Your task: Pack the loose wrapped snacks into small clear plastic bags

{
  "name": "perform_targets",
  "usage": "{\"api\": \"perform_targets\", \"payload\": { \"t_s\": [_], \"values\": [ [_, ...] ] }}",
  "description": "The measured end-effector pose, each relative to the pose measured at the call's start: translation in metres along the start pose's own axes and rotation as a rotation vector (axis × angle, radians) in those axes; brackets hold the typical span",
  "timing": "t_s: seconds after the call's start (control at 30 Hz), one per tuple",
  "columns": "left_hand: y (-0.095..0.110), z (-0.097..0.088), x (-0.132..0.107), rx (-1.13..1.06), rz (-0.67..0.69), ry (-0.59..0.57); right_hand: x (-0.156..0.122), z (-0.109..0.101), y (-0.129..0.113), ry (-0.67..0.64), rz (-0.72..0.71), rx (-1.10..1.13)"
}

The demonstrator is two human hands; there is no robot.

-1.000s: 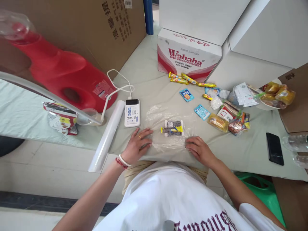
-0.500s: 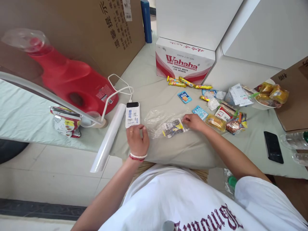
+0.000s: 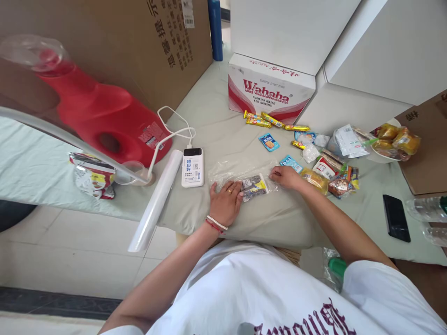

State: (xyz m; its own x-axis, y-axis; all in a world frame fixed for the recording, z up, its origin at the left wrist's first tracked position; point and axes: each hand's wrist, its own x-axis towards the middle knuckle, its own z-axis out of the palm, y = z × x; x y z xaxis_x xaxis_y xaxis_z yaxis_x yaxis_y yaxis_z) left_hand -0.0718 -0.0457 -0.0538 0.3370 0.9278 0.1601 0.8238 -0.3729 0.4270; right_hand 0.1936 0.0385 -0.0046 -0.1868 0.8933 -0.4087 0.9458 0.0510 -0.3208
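Observation:
A clear plastic bag (image 3: 222,172) lies flat on the cloth-covered table in front of me, with small dark snack packets (image 3: 254,187) inside or under it; I cannot tell which. My left hand (image 3: 226,203) rests palm down on the bag's left part, fingers extended, covering the left end of the packets. At the right edge of the bag, the fingers of my right hand (image 3: 284,177) are pinched together on the plastic. Just beyond that hand sits a light blue packet (image 3: 291,163).
A white power bank (image 3: 193,167) with a cable and a plastic film roll (image 3: 157,200) lie left. Behind them stands a red jug (image 3: 111,116). Yellow snack bars (image 3: 258,122) lie before a Wahaha carton (image 3: 268,88). Right are wrapped snacks (image 3: 314,179), a bowl (image 3: 386,151) and a phone (image 3: 396,217).
My left hand has moved right, from beside the power bank onto the bag and packets. My right hand has stayed at the bag's right edge, pinching.

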Motion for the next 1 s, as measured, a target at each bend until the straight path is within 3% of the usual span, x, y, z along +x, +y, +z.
{"api": "perform_targets", "payload": {
  "t_s": [0.1, 0.2, 0.3, 0.47, 0.57, 0.67, 0.83, 1.0],
  "values": [
    [-0.001, -0.002, -0.001, -0.009, -0.008, -0.028, 0.006, -0.025, -0.008, 0.087, 0.03, -0.192],
    [0.002, -0.004, -0.001, 0.012, -0.014, -0.033, 0.029, -0.04, -0.035, 0.239, -0.101, -0.288],
    [0.003, -0.002, 0.0, 0.028, -0.02, -0.038, 0.06, -0.033, -0.07, 0.168, -0.302, -0.301],
    [-0.004, 0.006, 0.001, 0.025, -0.013, 0.039, 0.088, -0.02, -0.097, 0.017, -0.277, -0.248],
    [-0.008, 0.01, 0.001, 0.036, 0.004, 0.106, 0.069, -0.029, -0.09, 0.002, -0.422, -0.178],
    [-0.007, 0.011, 0.002, 0.028, 0.016, 0.137, 0.028, -0.03, -0.078, 0.07, -0.645, -0.199],
    [-0.011, 0.008, -0.005, -0.07, -0.011, 0.244, -0.033, 0.009, -0.058, 0.046, -0.756, -0.477],
    [-0.027, 0.003, -0.005, -0.312, -0.16, 0.485, -0.042, 0.044, -0.046, 0.119, -0.763, -0.496]
  ]
}}
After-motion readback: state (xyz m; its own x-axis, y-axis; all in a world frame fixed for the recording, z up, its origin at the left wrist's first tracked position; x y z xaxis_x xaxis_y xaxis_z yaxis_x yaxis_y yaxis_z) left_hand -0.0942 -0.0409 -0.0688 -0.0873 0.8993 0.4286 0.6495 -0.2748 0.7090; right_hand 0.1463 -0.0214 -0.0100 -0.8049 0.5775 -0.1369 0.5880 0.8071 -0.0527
